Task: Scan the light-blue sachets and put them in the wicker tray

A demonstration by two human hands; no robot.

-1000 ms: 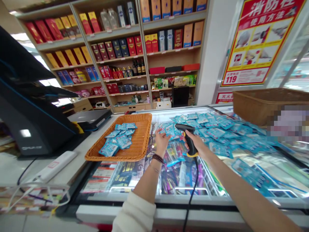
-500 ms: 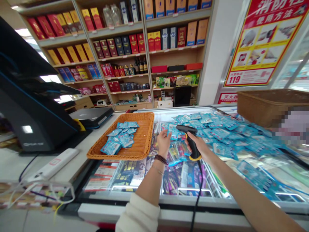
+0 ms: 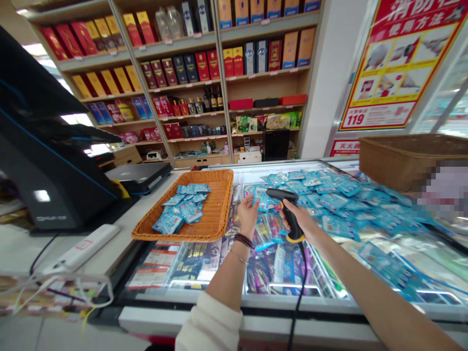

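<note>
My right hand [image 3: 299, 218] grips a black barcode scanner [image 3: 287, 210] with a yellow base, its head pointing left. My left hand [image 3: 248, 212] holds a small blue packet [image 3: 262, 200] upright just under the scanner's head. Both hands hover over the glass lid of a chest freezer [image 3: 204, 265]. Many more blue packets [image 3: 340, 200] lie spread over the lid to the right. To the left stands an orange wicker tray [image 3: 215, 214] with several blue packets [image 3: 181, 207] in it.
A black checkout terminal [image 3: 44, 165] and a flat black device [image 3: 139, 176] stand at the left, with a white power strip [image 3: 82, 247] and cables in front. A brown wicker basket [image 3: 402, 158] sits at the right. Shelves of boxed goods [image 3: 190, 73] fill the back wall.
My left hand lifted a blue packet off the lid and raised it to the scanner. In the last half second nothing visibly moved.
</note>
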